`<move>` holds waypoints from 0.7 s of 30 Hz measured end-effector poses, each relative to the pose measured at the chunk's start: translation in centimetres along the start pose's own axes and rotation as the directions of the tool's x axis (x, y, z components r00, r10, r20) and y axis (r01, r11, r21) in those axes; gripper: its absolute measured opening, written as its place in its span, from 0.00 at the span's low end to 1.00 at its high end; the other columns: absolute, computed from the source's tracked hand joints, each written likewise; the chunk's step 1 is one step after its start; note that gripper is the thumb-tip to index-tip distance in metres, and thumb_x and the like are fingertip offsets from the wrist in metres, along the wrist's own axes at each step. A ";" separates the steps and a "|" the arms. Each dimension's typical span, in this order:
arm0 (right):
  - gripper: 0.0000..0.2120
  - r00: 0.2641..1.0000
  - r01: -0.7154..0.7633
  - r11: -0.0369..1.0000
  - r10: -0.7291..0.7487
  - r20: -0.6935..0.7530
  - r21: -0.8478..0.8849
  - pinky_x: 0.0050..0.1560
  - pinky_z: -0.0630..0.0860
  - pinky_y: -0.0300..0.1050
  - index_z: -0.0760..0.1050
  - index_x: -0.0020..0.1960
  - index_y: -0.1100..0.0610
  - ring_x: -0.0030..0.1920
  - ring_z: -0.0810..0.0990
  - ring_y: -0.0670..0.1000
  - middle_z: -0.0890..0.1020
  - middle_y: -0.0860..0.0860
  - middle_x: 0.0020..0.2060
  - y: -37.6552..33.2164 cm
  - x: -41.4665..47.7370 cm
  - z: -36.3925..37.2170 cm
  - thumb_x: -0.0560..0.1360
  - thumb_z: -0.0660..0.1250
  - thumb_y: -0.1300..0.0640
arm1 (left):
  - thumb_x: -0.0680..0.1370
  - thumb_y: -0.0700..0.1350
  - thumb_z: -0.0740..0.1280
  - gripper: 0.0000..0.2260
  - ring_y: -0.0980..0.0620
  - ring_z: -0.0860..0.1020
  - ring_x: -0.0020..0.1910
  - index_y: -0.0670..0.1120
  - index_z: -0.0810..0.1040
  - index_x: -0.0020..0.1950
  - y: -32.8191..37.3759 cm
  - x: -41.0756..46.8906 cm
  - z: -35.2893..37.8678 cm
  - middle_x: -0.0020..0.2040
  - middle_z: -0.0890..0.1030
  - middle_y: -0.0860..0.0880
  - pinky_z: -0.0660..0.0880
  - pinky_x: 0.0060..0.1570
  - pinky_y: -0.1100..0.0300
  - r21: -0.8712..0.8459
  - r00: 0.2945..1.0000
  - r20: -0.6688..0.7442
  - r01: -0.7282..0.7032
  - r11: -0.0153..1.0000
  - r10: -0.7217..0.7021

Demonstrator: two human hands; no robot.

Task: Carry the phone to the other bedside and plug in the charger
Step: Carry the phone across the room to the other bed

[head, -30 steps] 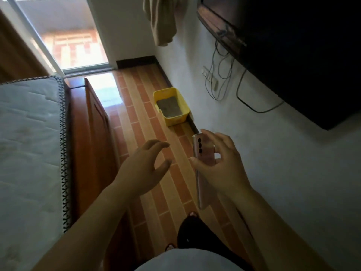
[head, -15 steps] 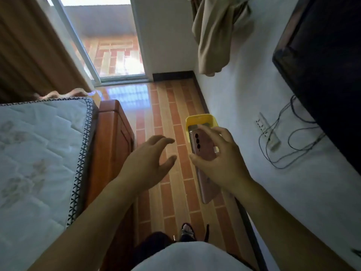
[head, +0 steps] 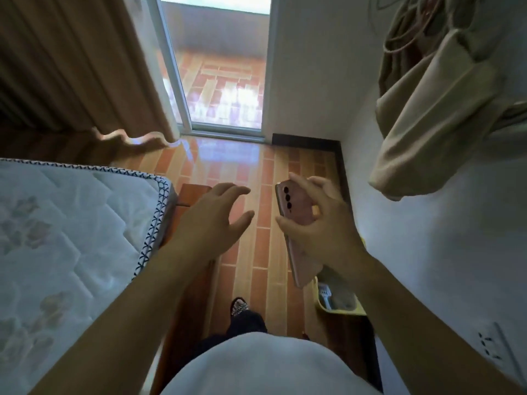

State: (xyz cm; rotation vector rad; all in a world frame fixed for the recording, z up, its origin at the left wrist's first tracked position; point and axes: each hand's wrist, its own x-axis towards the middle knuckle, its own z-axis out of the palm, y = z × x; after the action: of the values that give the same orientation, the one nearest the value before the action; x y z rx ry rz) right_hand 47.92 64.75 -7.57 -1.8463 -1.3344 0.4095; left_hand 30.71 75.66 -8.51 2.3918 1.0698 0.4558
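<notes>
Head camera is looking down past a white shirt front at two bare forearms reaching out over a floor of orange and tan wood-look tiles (head: 251, 172). The right hand (head: 319, 229) is grasping a slim pink smartphone (head: 296, 212) — its grip is closing around the upper half, thumb on the near-left edge and fingers curling over the far and right side, with the phone's back and its row of three dark lenses facing left. The phone is hanging tilted in the air above the floor, its lower end pointing toward the near side, just left of a yellow plastic tray (head: 342, 307) sitting on the floor against the white wall. The left hand (head: 216, 223) is hovering beside it, released and spread, holding nothing and standing apart from the phone. A white quilted mattress (head: 65, 238) with dark patterned edging is lying on a reddish wooden bed frame (head: 191, 195) at the left. Brown curtains (head: 77, 64) are hanging at far left beside a glass sliding door (head: 219, 67) — a beige cloth bag (head: 433, 115) is hanging on the right wall, and a white wall socket (head: 490, 347) is showing at near right.
</notes>
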 end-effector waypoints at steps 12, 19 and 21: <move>0.32 0.992 0.103 0.994 -0.106 0.065 0.040 0.47 0.75 0.36 0.65 0.68 0.41 0.53 0.71 0.43 0.71 0.46 0.63 0.4 29.0 6.7 0.66 0.72 0.42 | 0.75 0.54 0.64 0.19 0.50 0.74 0.59 0.54 0.70 0.65 -11.2 23.6 -5.6 0.68 0.71 0.50 0.73 0.50 0.57 0.001 0.987 -0.052 0.155 0.988 -0.155; 0.32 0.961 0.162 0.983 -0.177 0.213 0.089 0.49 0.80 0.50 0.66 0.68 0.42 0.57 0.73 0.50 0.70 0.49 0.64 2.6 48.1 11.0 0.66 0.73 0.44 | 0.75 0.56 0.64 0.19 0.49 0.73 0.60 0.56 0.69 0.65 -18.9 38.2 -6.8 0.67 0.72 0.50 0.72 0.50 0.56 0.017 0.941 -0.142 0.313 0.950 -0.308; 0.32 0.940 0.197 0.976 -0.213 0.264 0.088 0.48 0.80 0.48 0.66 0.68 0.43 0.57 0.73 0.52 0.69 0.51 0.65 2.7 53.1 12.1 0.66 0.73 0.46 | 0.75 0.56 0.63 0.19 0.49 0.73 0.61 0.55 0.69 0.65 -20.5 41.6 -7.5 0.67 0.73 0.50 0.71 0.52 0.56 0.002 0.919 -0.166 0.362 0.932 -0.357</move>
State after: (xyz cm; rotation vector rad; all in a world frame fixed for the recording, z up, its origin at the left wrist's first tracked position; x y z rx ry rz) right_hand 62.33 117.36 -7.24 -1.6224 -1.6646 0.6024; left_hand 41.41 121.42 -9.18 2.1430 1.5649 0.5102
